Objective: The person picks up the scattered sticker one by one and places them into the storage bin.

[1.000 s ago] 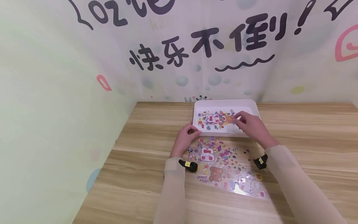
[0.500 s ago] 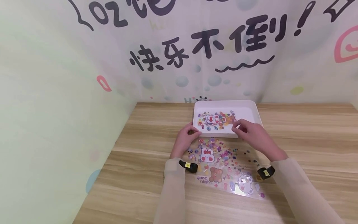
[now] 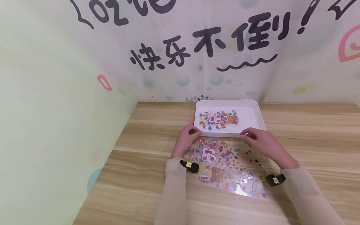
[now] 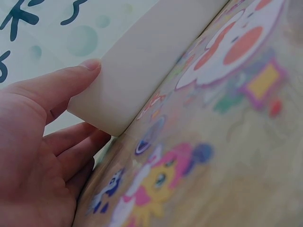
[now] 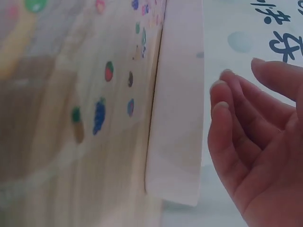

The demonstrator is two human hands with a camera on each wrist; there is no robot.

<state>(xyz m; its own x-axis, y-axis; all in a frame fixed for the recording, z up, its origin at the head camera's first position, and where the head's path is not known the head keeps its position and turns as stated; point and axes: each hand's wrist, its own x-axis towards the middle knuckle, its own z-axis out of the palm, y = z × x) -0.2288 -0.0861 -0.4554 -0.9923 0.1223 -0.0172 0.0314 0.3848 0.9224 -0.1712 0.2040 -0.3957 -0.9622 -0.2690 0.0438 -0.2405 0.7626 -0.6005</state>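
Observation:
My left hand (image 3: 185,140) grips the near left corner of a shallow white tray (image 3: 249,115), its thumb on the rim in the left wrist view (image 4: 137,71). Inside the tray lies a cluster of small colourful stickers (image 3: 215,119), with a white bunny and a brown bear among them. My right hand (image 3: 265,144) hovers by the tray's near right side, thumb and loosely bent fingers apart with nothing visible between them in the right wrist view. Between my forearms a clear sticker sheet (image 3: 217,174) lies on the table, printed with a bunny, bears and many small figures.
The wood-grain table (image 3: 149,137) extends to both sides of the tray. Behind it hangs a white printed backdrop (image 3: 168,84) with large black characters, close to the tray's far edge. A pale green wall (image 3: 50,109) borders the left. Black wrist cameras are strapped to both wrists.
My right hand has drawn back from the stickers in the tray, towards me and to the right, leaving their right end uncovered. The left hand has stayed on the tray's corner.

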